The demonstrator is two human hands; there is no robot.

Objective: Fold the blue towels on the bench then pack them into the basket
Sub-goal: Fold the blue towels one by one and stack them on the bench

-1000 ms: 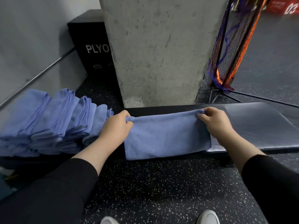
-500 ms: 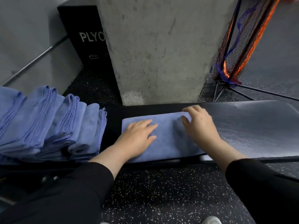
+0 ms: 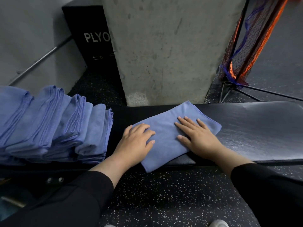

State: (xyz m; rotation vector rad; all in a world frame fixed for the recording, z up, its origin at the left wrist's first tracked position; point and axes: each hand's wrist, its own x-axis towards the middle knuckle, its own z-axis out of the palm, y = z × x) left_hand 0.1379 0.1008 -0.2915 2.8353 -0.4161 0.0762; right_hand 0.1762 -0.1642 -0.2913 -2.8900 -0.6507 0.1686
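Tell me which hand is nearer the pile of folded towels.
Left. The left hand presses the towel's near end beside the pile of folded towels; the right hand lies farther along.

White block letters "PLYO" on front of black box (image 3: 88, 40) behind concrete pillar (image 3: 164, 49) — word cut off at pillar edge; small white outline icons below letters — too small to read; no other legible text

The blue towel (image 3: 165, 141) I was folding lay flat on the black padded worktop (image 3: 255, 130), folded to a rectangle and turned askew, its near corner hanging over the front edge. To its left, well apart, the stack of folded blue towels (image 3: 54, 126) leaned in overlapping layers, hemmed edges up.
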